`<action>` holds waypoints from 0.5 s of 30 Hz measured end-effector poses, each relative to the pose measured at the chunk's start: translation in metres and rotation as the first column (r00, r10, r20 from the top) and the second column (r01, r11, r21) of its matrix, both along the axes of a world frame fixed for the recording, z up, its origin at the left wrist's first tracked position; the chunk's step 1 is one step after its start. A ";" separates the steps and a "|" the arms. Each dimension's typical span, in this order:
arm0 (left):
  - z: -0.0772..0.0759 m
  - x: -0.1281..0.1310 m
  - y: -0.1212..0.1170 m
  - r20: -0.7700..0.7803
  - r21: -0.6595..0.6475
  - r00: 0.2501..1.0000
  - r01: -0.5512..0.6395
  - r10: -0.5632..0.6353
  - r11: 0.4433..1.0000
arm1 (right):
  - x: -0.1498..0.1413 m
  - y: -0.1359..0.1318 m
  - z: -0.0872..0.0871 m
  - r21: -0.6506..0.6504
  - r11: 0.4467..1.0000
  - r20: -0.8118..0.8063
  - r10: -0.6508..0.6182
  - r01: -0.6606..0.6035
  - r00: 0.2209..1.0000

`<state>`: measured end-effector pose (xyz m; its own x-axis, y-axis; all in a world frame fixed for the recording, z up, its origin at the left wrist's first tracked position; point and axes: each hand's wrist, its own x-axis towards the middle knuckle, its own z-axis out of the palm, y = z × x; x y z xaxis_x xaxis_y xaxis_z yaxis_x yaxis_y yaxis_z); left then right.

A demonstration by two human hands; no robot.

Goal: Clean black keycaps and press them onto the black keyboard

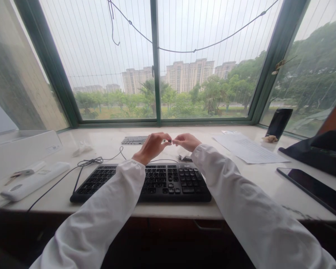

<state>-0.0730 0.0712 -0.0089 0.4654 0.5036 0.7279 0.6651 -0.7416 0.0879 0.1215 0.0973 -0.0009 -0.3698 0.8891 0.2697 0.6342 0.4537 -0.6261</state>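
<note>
Above the back edge of a black keyboard (156,183), my two hands meet fingertip to fingertip. My left hand (154,145) is closed in a pinch on a small dark piece (169,141), too small to name. On its other side, the fingers of my right hand (186,141) are pressed together at the piece's edge; whether they grip it too is hidden. Under the right hand lies a small dark object (185,158) with something pale and crumpled beside it. Behind my left hand rests a flat grey piece with rows like keys (134,140), partly covered.
A cable (91,161) runs leftward from the keyboard. At left are a white power strip (35,183), keys (19,173), a white box (25,149) and crumpled plastic (82,148). Paper sheets (249,149), a phone (310,188), a dark bag (322,149) and a black cylinder (279,121) occupy the right.
</note>
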 end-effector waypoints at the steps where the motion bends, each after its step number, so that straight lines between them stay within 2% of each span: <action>1: 0.000 0.000 0.001 -0.002 0.008 1.000 -0.019 0.019 1.000 | 0.000 0.000 -0.001 0.052 0.998 0.040 -0.037 0.035 0.999; 5: 0.000 -0.003 0.002 -0.009 0.009 0.998 -0.055 0.055 0.998 | 0.004 0.004 -0.006 0.243 0.961 0.188 -0.180 0.132 0.966; 11: 0.010 -0.006 -0.006 -0.005 -0.029 0.999 -0.049 0.049 0.998 | 0.009 0.011 -0.020 0.319 0.941 0.330 -0.219 0.110 0.918; 15: 0.017 -0.005 -0.024 0.057 -0.083 0.995 -0.075 0.079 0.994 | 0.005 0.010 -0.027 0.320 0.945 0.442 -0.216 0.072 0.871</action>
<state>-0.0781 0.0470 0.0080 0.3796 0.5945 0.7089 0.7117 -0.6772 0.1869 0.1260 0.1070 -0.0278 -0.3892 0.8533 0.3469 0.8895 0.4460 -0.0991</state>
